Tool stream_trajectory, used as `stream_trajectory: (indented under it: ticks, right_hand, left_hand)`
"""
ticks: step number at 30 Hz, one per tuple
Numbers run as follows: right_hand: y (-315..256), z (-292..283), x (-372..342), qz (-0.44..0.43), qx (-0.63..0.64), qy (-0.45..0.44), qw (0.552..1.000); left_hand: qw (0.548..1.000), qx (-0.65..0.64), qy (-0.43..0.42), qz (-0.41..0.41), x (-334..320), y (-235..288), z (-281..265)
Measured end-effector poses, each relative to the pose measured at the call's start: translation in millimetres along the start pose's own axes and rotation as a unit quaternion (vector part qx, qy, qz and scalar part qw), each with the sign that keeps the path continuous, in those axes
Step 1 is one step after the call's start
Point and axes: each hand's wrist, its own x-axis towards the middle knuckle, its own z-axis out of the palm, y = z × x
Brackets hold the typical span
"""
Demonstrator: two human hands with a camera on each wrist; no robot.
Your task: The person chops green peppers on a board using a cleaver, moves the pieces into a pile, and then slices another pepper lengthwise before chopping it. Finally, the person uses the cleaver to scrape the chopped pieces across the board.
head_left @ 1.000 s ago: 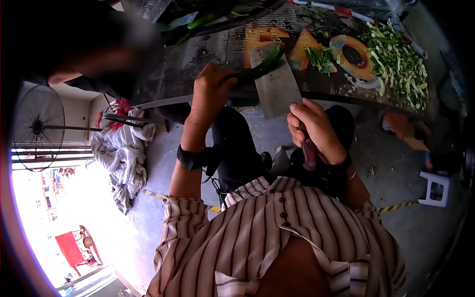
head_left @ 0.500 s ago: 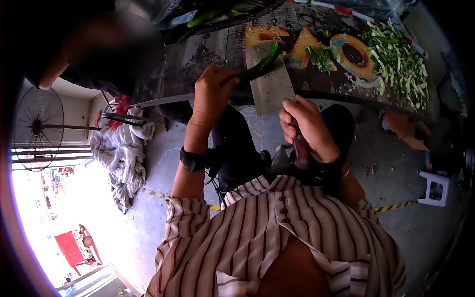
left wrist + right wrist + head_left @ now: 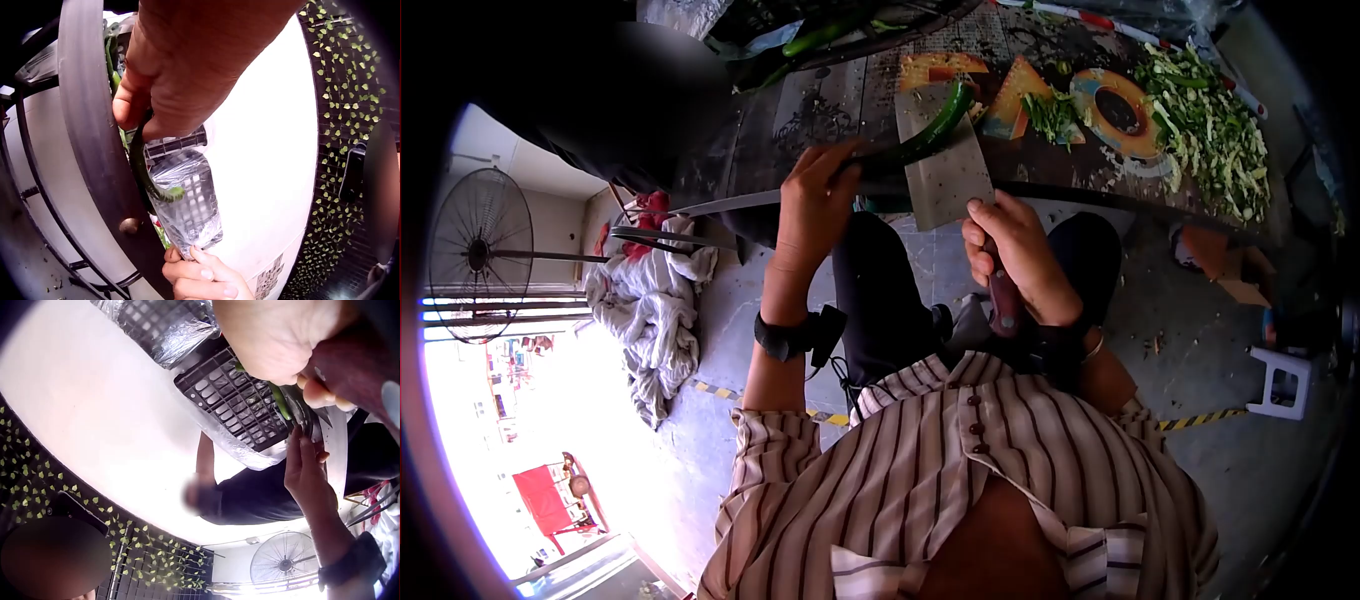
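My left hand (image 3: 815, 195) pinches the near end of a long, dark green pepper (image 3: 940, 130) above the table's front edge. The pepper's curved far end overlaps the blade of a cleaver (image 3: 948, 190) in the head view. Gripping the cleaver's dark red handle (image 3: 1003, 300), my right hand (image 3: 1025, 255) has its thumb up by the blade. In the left wrist view, the left hand (image 3: 169, 81) has its fingertips on the pepper (image 3: 140, 165), which points down toward the right hand (image 3: 203, 278). The right wrist view shows the handle (image 3: 356, 369) close up.
Chopped green pieces lie in a large heap (image 3: 1205, 130) at the table's right, beside a smaller pile (image 3: 1050, 115). A dark basket with whole green peppers (image 3: 815, 40) stands at the back. Another person is at the upper left. A white stool (image 3: 1280, 382) stands on the floor.
The right hand and cleaver have shifted slightly left. My left hand has eased a little left with the pepper still pinched. The other person's arm at the upper left has moved out of sight.
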Motion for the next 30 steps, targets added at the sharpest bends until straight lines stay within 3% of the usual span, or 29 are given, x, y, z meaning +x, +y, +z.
stream_trajectory:
  ticks: [2, 5, 14, 30]
  right_hand:
    - [0.1, -0.4, -0.2, 0.001, 0.001, 0.001, 1.0]
    - [1.3, -1.4, 0.6, -0.001, 0.003, -0.004, 1.0]
    - [1.4, 3.0, -6.5, 0.026, 0.009, -0.002, 1.0]
    - [7.1, 10.3, 10.0, 0.023, 0.02, -0.029, 0.999]
  left_hand:
    - [0.999, 0.028, 0.002, 0.034, -0.1, -3.1, -4.9]
    - [0.998, 0.065, -0.017, -0.002, -2.5, -2.0, -4.2]
    - [0.996, 0.089, -0.001, 0.027, -3.7, -11.1, -0.1]
    - [0.999, 0.047, 0.001, 0.021, -5.3, -16.5, 2.7]
